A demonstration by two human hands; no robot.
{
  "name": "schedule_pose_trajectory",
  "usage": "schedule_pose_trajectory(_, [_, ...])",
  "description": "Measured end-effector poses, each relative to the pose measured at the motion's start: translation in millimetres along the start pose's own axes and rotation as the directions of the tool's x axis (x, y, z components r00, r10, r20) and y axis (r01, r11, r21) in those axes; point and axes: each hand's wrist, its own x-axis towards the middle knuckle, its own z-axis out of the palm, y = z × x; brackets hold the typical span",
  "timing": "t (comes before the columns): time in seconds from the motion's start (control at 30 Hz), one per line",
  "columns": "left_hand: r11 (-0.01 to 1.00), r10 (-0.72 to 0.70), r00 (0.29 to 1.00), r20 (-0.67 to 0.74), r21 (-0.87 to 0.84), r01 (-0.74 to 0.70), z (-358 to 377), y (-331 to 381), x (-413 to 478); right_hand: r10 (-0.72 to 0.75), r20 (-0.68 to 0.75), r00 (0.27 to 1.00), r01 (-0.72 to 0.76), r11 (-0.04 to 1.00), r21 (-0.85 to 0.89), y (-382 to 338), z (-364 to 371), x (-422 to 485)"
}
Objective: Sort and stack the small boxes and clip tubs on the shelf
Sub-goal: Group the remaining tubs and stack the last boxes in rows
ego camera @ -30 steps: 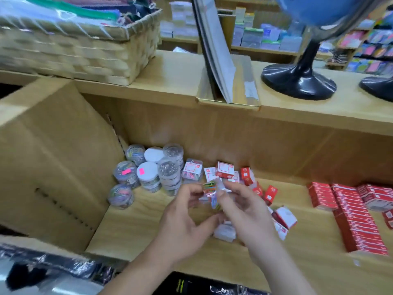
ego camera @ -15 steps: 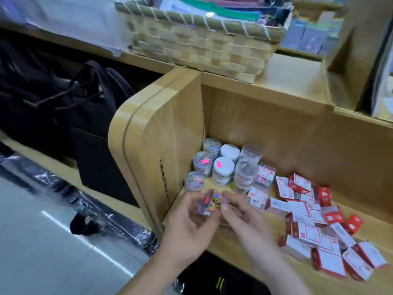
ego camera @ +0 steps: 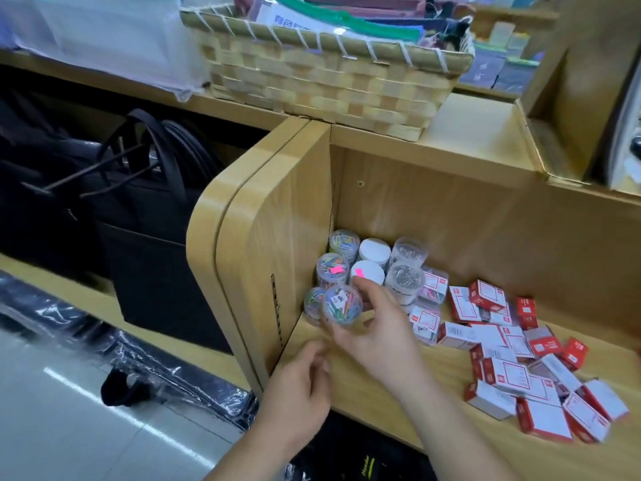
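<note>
One hand carries it now: my right hand (ego camera: pixel 378 336) has its fingers grasping the paper-clip tub (ego camera: pixel 341 305). My left hand (ego camera: pixel 300 388) has released, fingers relaxed below. I judge it joins the stacked tubs (ego camera: pixel 404 279) just beyond.

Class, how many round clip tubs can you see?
8. Back row: colourful tub, white-lidded tub, silver-clip tub. Middle row: pink-tagged colourful tub, pink-tagged white tub, silver tub. Front tub by the side panel. Held tub in the right hand. Stacks may hide more.
</note>
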Motion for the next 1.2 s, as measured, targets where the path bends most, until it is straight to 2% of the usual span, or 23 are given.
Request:
schedule_pose_trajectory(0.1, [0.999, 0.009, 1.0, -0.012, 0.046, -0.009, -6, -10, -3, 0.08, -0.054, 0.995, -0.081, 0.996, -0.024, -2, 30, 11])
schedule_pose_trajectory(0.2, [0.997, 0.034, 0.999, -0.006, 0.065, -0.034, -12, -15, -4, 0.12, -0.117, 0.986, -0.117, 0.993, 0.029, 3, 49, 7])
schedule_pose_trajectory(0.37, [0.993, 0.088, 0.996, 0.011, 0.08, -0.088, -14, -15, -1, 0.134, -0.056, 0.989, -0.126, 0.983, 0.131, -2, 55, 4])
schedule_pose_trajectory(0.57, [0.981, 0.173, 0.985, -0.018, 0.091, -0.17, -6, 12, 18, 0.222, -0.012, 0.975, -0.221, 0.974, 0.044, -2, 11, -26])
schedule_pose_trajectory(0.63, [0.97, 0.231, 0.972, 0.034, 0.075, -0.233, 12, 21, 23, 0.264, 0.016, 0.964, -0.264, 0.963, 0.056, 12, -17, -46])
schedule_pose_trajectory(0.7, [0.947, 0.311, 0.942, 0.129, 0.044, -0.318, 40, 28, 18, 0.301, -0.018, 0.953, -0.299, 0.951, 0.075, 37, -53, -74])
schedule_pose_trajectory(0.77, [0.915, 0.377, 0.902, 0.208, 0.065, -0.398, 65, 33, 12, 0.274, -0.186, 0.944, -0.284, 0.958, -0.032, 62, -92, -98])
schedule_pose_trajectory(0.83, [0.871, 0.411, 0.883, 0.227, 0.189, -0.454, 88, 36, 16, 0.133, -0.372, 0.919, -0.236, 0.94, -0.248, 86, -126, -115])
schedule_pose_trajectory(0.87, [0.841, 0.421, 0.879, 0.223, 0.269, -0.47, 97, 39, 23, 0.075, -0.393, 0.917, -0.222, 0.912, -0.345, 96, -136, -120])
schedule_pose_trajectory(0.93, [0.792, 0.397, 0.879, 0.265, 0.386, -0.474, 115, 49, 38, 0.055, -0.324, 0.944, -0.214, 0.852, -0.478, 113, -144, -121])
schedule_pose_trajectory(1.03, [0.725, 0.29, 0.891, 0.348, 0.528, -0.442, 137, 60, 50, 0.099, -0.19, 0.977, -0.194, 0.785, -0.588, 135, -141, -116])
schedule_pose_trajectory(1.13, [0.701, 0.305, 0.915, 0.264, 0.588, -0.404, 146, 59, 46, 0.095, -0.146, 0.985, -0.163, 0.804, -0.572, 153, -147, -114])
schedule_pose_trajectory(1.2, [0.679, 0.292, 0.919, 0.266, 0.619, -0.395, 148, 57, 44, 0.061, -0.14, 0.988, -0.13, 0.822, -0.555, 162, -151, -114])
